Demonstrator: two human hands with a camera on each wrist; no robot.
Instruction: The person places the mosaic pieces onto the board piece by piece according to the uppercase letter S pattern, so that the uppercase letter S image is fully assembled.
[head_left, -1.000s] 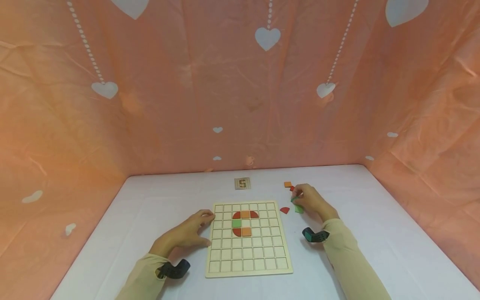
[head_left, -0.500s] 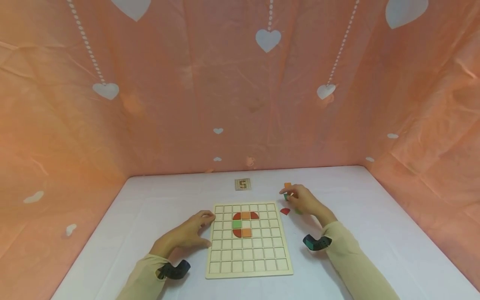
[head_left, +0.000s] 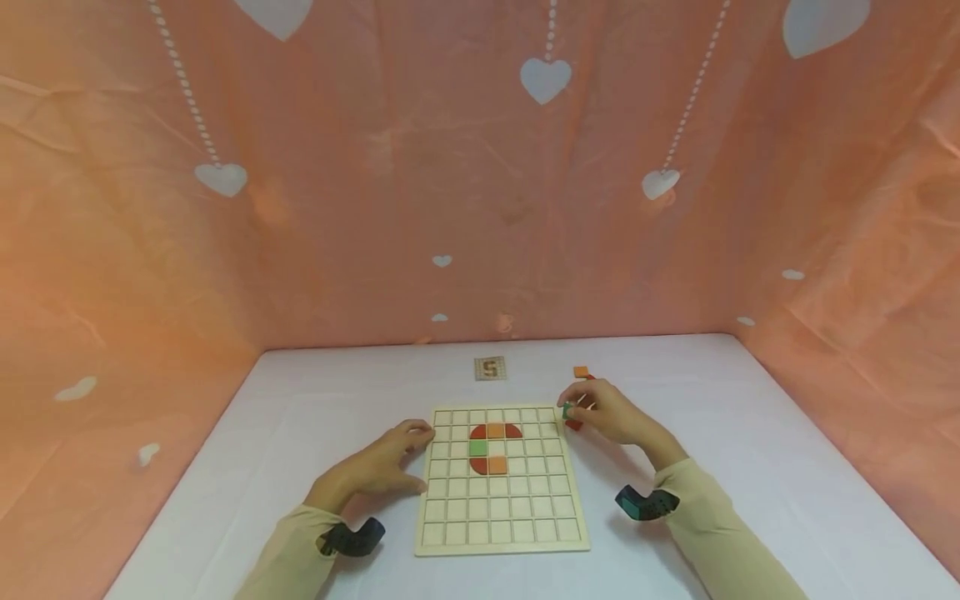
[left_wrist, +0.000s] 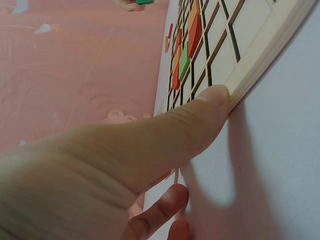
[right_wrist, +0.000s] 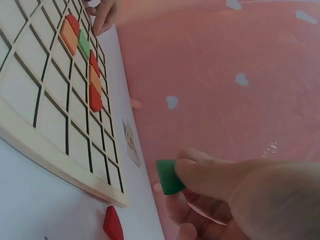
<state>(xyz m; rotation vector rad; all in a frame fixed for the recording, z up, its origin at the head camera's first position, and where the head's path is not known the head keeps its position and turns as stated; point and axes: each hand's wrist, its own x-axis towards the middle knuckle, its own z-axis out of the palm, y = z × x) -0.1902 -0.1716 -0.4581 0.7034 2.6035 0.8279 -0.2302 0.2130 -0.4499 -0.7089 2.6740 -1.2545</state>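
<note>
Between thumb and fingers my right hand pinches a small green tile, held up past the right edge of the wooden grid board. My left hand lies at the board's left side, thumb tip touching its edge and the fingertips farther up along the rim. Set in the grid's upper cells are a light green square, two orange squares and several red rounded tiles, forming a C-like curve. A loose red tile lies beside the board, partly covered by the right hand in the head view.
Beyond the board lies a small square card with a 5-like figure. An orange tile sits at the back right, with a red piece partly behind the right hand. Orange curtain with white hearts encloses the white table.
My right hand has picked up the green tile from the loose pieces and carried it left and nearer, to the board's right edge. My left hand has stayed put.
</note>
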